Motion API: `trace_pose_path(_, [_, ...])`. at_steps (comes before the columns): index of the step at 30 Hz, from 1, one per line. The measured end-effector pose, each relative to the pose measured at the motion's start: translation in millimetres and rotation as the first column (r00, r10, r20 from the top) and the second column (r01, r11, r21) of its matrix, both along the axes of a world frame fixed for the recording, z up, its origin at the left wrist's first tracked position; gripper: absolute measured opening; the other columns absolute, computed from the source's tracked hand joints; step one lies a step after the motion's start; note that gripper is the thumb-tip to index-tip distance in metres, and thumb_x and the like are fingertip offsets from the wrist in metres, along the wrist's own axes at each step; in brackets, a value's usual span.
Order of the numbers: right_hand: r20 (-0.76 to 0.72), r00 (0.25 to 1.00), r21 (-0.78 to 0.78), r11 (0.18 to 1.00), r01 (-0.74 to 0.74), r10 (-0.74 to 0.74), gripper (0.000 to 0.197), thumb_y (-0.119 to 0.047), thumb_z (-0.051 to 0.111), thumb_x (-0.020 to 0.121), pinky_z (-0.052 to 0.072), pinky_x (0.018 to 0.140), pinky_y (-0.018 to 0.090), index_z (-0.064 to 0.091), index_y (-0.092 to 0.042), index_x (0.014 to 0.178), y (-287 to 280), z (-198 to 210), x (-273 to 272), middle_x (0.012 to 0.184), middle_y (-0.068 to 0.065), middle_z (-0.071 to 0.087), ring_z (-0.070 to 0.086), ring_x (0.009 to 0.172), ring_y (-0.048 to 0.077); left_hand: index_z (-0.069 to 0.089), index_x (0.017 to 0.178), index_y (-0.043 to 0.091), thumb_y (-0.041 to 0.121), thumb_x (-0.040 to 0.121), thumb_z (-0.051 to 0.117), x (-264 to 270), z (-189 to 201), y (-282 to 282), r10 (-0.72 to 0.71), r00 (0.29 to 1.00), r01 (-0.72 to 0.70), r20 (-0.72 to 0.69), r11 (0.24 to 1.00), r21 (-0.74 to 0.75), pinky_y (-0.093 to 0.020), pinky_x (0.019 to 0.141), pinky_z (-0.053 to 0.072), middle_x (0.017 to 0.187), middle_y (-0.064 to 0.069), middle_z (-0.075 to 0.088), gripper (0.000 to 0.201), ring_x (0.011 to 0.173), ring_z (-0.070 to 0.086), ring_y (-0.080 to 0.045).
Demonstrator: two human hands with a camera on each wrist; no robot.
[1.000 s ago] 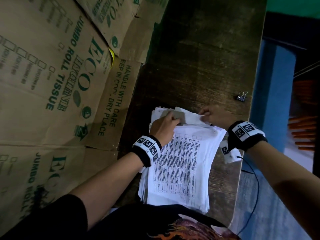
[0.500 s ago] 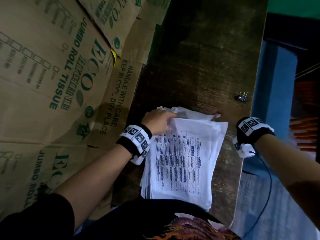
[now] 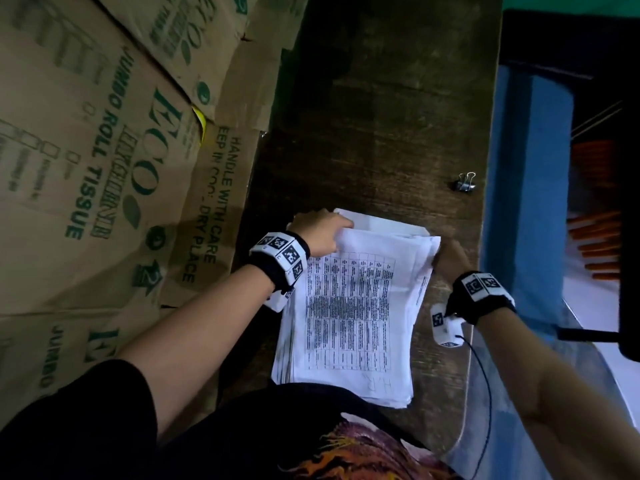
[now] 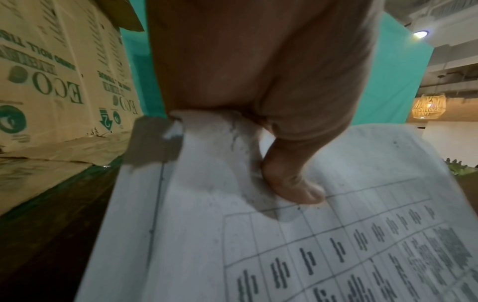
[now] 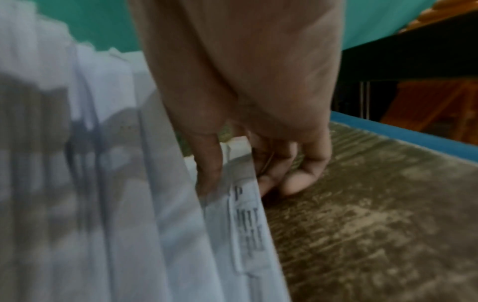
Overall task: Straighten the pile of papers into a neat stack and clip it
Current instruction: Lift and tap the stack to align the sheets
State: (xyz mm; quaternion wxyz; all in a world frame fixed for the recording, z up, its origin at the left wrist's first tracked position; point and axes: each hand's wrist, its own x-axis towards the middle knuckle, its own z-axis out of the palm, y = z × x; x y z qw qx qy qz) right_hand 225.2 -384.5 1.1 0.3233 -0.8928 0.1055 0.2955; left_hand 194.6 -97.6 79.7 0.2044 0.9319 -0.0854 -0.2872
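Note:
A thick pile of white printed papers (image 3: 353,306) lies on the dark wooden table (image 3: 381,116), its sheets fanned out of line at the far end. My left hand (image 3: 320,230) grips the pile's far left corner, thumb (image 4: 292,183) pressing on the top sheet (image 4: 284,245). My right hand (image 3: 450,258) pinches the far right edge of the papers (image 5: 232,204), thumb on top and fingers (image 5: 297,179) curled underneath against the table (image 5: 375,214). A small black binder clip (image 3: 465,183) lies apart, farther back near the table's right edge.
Large cardboard boxes (image 3: 104,150) printed with green lettering stand along the table's left side (image 4: 51,81). A blue surface (image 3: 526,168) runs beyond the table's right edge. A thin black cable (image 3: 486,393) hangs from my right wrist.
Both hands slid outward from the middle of the pile's far end to its two far corners. The far end of the papers now looks raised and more gathered.

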Motion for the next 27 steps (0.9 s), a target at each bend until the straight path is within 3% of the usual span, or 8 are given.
trace_pose_path(4, [0.085, 0.989, 0.187, 0.977, 0.105, -0.123, 0.017, 0.015, 0.043, 0.07, 0.043, 0.055, 0.032, 0.06, 0.011, 0.069, 6, 28, -19, 0.064, 0.012, 0.059, 0.053, 0.055, 0.016, 0.06, 0.122, 0.027, 0.022, 0.084, 0.067, 11, 5, 5, 0.021, 0.998, -0.023, -0.064, 1.0, -0.018, -0.042, 0.093, 0.048, 0.12, 0.0, 0.065, 0.038, 0.108, 0.06, -0.024])
trace_pose_path(8, [0.084, 0.979, 0.363, 0.92, 0.145, -0.187, 0.033, 0.023, 0.046, 0.077, 0.049, 0.052, 0.025, 0.065, 0.004, 0.097, 19, 27, -23, 0.069, 0.018, 0.066, 0.06, 0.057, 0.008, 0.061, 0.114, 0.023, 0.018, 0.082, 0.064, 36, 3, 2, -0.011, 0.996, 0.012, -0.091, 1.0, 0.002, -0.045, 0.092, 0.049, 0.113, -0.003, 0.065, 0.032, 0.106, 0.06, -0.029])
trace_pose_path(10, [0.004, 0.972, 0.405, 0.889, 0.213, -0.234, 0.026, 0.01, 0.053, 0.086, 0.052, 0.057, 0.033, 0.062, 0.004, 0.109, 22, 19, -21, 0.08, 0.022, 0.068, 0.062, 0.064, 0.017, 0.051, 0.126, 0.023, 0.018, 0.086, 0.061, 41, -8, -4, -0.032, 0.998, 0.038, -0.06, 0.994, 0.099, -0.044, 0.093, 0.048, 0.121, -0.006, 0.062, 0.042, 0.112, 0.058, -0.032])
trace_pose_path(12, [-0.142, 0.917, 0.452, 0.799, 0.396, -0.373, 0.021, -0.013, 0.049, 0.099, 0.055, 0.056, 0.025, 0.058, -0.001, 0.114, 22, 13, -23, 0.088, 0.008, 0.066, 0.066, 0.066, 0.013, 0.046, 0.129, 0.021, 0.02, 0.088, 0.059, 39, -23, -9, -0.005, 1.0, 0.008, -0.019, 0.989, 0.146, -0.043, 0.093, 0.046, 0.125, -0.007, 0.059, 0.043, 0.115, 0.056, -0.032])
trace_pose_path(16, [-0.294, 0.831, 0.48, 0.679, 0.555, -0.472, 0.054, -0.06, 0.05, 0.091, 0.057, 0.081, 0.043, 0.066, -0.013, 0.112, 12, 2, -38, 0.104, 0.009, 0.072, 0.07, 0.092, 0.027, 0.044, 0.127, 0.029, 0.021, 0.079, 0.067, 25, -42, -3, 0.125, 0.966, -0.153, 0.226, 0.982, 0.11, -0.048, 0.099, 0.033, 0.135, 0.001, 0.043, 0.054, 0.124, 0.039, -0.027])
trace_pose_path(20, [-0.038, 0.948, 0.302, 0.901, 0.313, -0.316, 0.043, -0.049, 0.057, 0.091, 0.054, 0.077, 0.041, 0.058, -0.015, 0.117, 6, -6, -53, 0.105, 0.013, 0.067, 0.064, 0.089, 0.027, 0.04, 0.133, 0.016, 0.031, 0.079, 0.069, -18, -54, 21, 0.618, 0.752, -0.621, 0.229, 0.781, -0.065, -0.048, 0.104, 0.034, 0.14, -0.012, 0.036, 0.064, 0.129, 0.034, -0.035])
trace_pose_path(23, [-0.013, 0.962, 0.019, 0.962, 0.272, -0.272, 0.062, -0.058, 0.047, 0.093, 0.033, 0.108, 0.055, 0.039, -0.018, 0.14, 23, -10, -74, 0.141, 0.026, 0.04, 0.037, 0.133, 0.041, 0.03, 0.141, 0.009, 0.046, 0.084, 0.061, -70, -63, 21, 0.811, 0.579, -0.81, -0.089, 0.584, 0.057, -0.048, 0.109, 0.027, 0.143, -0.02, 0.028, 0.075, 0.134, 0.026, -0.04])
trace_pose_path(27, [-0.087, 0.969, -0.052, 0.972, 0.227, -0.231, 0.076, -0.051, 0.041, 0.097, 0.014, 0.114, 0.056, 0.01, -0.007, 0.151, 80, 2, -104, 0.157, 0.021, 0.008, 0.005, 0.145, 0.04, 0.003, 0.149, 0.016, 0.047, 0.088, 0.055, -110, -65, -30, 0.769, 0.597, -0.788, -0.228, 0.615, 0.011, -0.05, 0.113, 0.021, 0.15, -0.014, 0.013, 0.086, 0.14, 0.016, -0.035])
